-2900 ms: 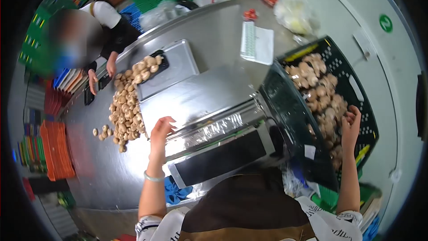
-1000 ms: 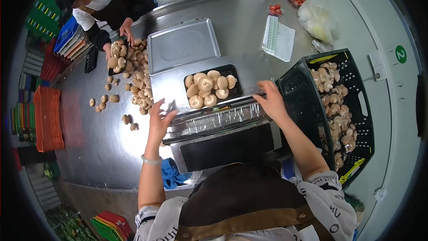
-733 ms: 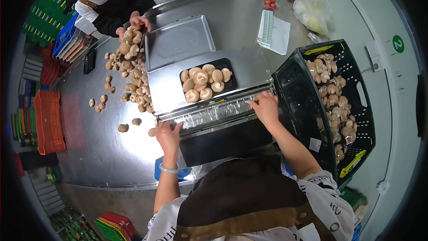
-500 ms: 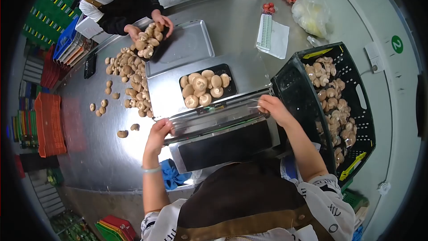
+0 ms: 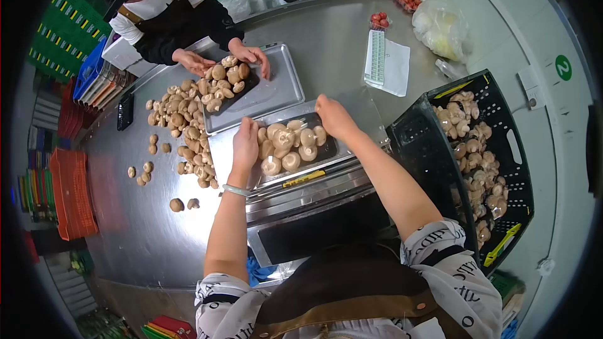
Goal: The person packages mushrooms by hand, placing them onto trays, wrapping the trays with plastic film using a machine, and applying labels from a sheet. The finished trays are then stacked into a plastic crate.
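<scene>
A black tray of mushrooms (image 5: 284,144) lies on the metal wrapping machine (image 5: 229,150), with clear film (image 5: 342,166) stretched over it and down toward me. At the tray's left far corner, my left hand (image 5: 247,141) grips the film with bent fingers. My right hand (image 5: 333,116) has its fingers closed on the film at the right far corner. A yellow cutter (image 5: 304,179) is on the machine just below the tray.
Across the table, a co-worker's hands (image 5: 251,56) are at another mushroom tray (image 5: 223,85) over a grey metal tray (image 5: 286,66). Loose mushrooms (image 5: 182,113) lie to the left. A black crate (image 5: 433,169) of wrapped mushrooms stands right, beyond it a paper sheet (image 5: 396,66).
Both my hands have moved forward from the near side of the machine, drawing the film over the tray. The co-worker's mushroom tray has been lowered onto the grey metal tray's left side.
</scene>
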Motion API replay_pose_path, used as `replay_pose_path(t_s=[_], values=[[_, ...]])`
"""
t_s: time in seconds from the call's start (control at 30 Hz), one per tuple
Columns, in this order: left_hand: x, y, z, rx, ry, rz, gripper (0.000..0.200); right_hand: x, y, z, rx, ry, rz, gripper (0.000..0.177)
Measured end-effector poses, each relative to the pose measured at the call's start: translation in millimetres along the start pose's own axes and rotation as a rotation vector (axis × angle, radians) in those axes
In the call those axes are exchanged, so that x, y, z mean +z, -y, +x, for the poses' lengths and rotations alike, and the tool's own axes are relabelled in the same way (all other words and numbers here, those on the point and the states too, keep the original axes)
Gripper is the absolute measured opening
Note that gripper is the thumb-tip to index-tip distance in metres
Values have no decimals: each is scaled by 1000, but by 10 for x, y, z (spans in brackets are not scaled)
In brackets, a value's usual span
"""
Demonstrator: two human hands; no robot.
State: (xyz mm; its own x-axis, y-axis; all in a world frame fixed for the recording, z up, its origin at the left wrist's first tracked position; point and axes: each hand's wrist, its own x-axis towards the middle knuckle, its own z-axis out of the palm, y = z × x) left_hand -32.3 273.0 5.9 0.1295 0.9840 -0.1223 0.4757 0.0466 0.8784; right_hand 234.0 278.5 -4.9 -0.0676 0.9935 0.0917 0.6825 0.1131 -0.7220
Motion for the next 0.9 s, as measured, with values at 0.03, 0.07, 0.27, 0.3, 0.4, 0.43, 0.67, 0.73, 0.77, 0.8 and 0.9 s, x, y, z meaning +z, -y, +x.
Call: replay_pose_path(t_s=[0.03, 0.07, 0.27, 0.3, 0.4, 0.43, 0.67, 0.73, 0.77, 0.8, 0.9], values=[[-1, 56, 41, -24, 44, -17, 15, 33, 11, -18, -43, 60, -79, 20], [6, 117, 53, -51, 86, -37, 14, 37, 5, -28, 28, 196, -92, 18], [-131, -108, -425, -240, 366, -292, 26, -122, 79, -489, 103, 310, 253, 31], [-137, -116, -537, -269, 395, -321, 29, -137, 50, -601, 130, 328, 328, 39], [-104, 90, -872, -283, 301, -437, 39, -192, 23, -872, -55, 250, 181, 37], [-99, 99, -916, -193, 249, -323, 38, -168, 28, -948, -122, 153, 165, 37], [-136, -594, -1325, 112, -147, 1, 38, -668, 831, -1252, 101, 51, 369, 35], [-255, -869, -1564, 13, -94, -77, 39, -818, 962, -1382, 118, 47, 332, 33], [-294, -957, -1690, -35, -69, -118, 39, -876, 1011, -1488, 115, 59, 346, 33], [-308, -963, -1809, -58, -49, -118, 40, -928, 1063, -1611, 113, 70, 361, 33], [-239, -874, -2192, -214, 66, -243, 42, -959, 1023, -1973, 178, 174, 408, 33]])
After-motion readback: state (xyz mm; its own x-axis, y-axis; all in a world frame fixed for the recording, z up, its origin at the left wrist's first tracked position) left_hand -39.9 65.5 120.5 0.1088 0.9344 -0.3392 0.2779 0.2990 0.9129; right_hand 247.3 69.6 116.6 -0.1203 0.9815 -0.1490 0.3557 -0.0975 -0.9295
